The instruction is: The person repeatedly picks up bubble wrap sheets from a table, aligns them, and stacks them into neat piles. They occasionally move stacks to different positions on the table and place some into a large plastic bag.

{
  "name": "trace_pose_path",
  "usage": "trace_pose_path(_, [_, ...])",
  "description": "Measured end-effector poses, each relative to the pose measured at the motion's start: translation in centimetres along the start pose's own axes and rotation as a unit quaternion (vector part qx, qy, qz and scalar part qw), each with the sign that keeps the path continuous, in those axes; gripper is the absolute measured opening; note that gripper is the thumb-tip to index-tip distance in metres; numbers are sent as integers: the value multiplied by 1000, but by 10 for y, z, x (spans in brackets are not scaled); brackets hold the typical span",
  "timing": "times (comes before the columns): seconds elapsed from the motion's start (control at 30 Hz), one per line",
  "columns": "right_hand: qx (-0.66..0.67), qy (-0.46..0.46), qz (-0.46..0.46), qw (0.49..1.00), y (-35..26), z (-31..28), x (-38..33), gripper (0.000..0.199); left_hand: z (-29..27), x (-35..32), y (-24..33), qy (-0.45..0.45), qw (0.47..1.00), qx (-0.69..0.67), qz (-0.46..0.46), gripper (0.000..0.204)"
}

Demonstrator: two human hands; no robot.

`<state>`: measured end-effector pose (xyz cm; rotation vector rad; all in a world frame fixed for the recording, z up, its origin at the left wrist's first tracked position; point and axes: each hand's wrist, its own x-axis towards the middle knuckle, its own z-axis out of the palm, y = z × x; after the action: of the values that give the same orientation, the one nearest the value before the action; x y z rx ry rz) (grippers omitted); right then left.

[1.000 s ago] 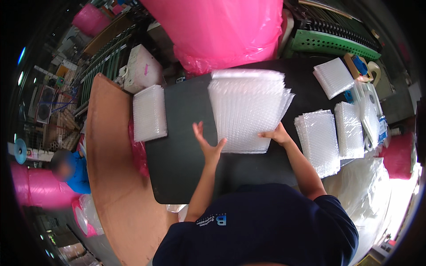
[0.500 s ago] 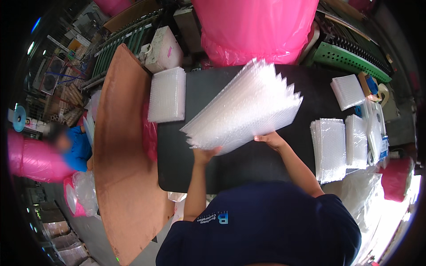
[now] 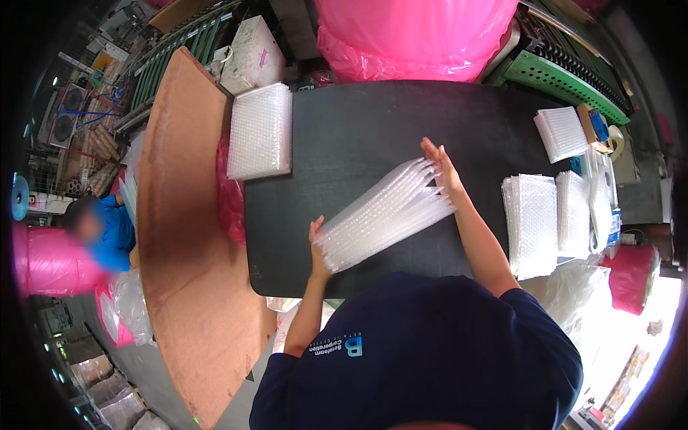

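In front of my body, a fanned stack of clear bubble wrap sheets stands slanted above the black table. My left hand is at the stack's lower left end, gripping that edge, its fingers partly hidden by the sheets. At the upper right end, my right hand is open, fingers stretched upward, with the palm against the uneven sheet edges. Whether these are single sheets or pouches cannot be made out.
A neat bubble wrap stack lies at the table's far left. More bubble wrap piles and a tape roll are at the right. A curved brown board borders the left side. A large pink wrapped roll stands behind; another person is far left.
The stack has come down and nearer to me, turning from broad side up to a narrower, edge-on position. My right hand has moved up from its lower edge to its right end, fingers extended.
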<state>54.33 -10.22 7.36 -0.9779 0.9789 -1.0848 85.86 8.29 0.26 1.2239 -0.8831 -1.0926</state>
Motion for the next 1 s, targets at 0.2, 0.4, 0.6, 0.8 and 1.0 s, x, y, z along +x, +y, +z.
trace_pose_path(0.2, [47,-137,186,972,-16,18,7,70,23,-14,8,77,984,-158,10,42])
trace_pose_path(0.4, [54,-125,177,975,-12,23,9,70,4,-3,-2,12,991,56,120,38])
trace_pose_path(0.6, [160,-61,133,976,-6,-24,31,75,15,54,69,9,969,150,196,34])
trace_pose_path(0.8, [142,49,63,987,-45,-38,-2,67,-33,143,151,141,960,131,204,60])
trace_pose_path(1.0, [137,87,146,976,-10,-58,-36,64,-88,216,138,185,940,-287,-2,68])
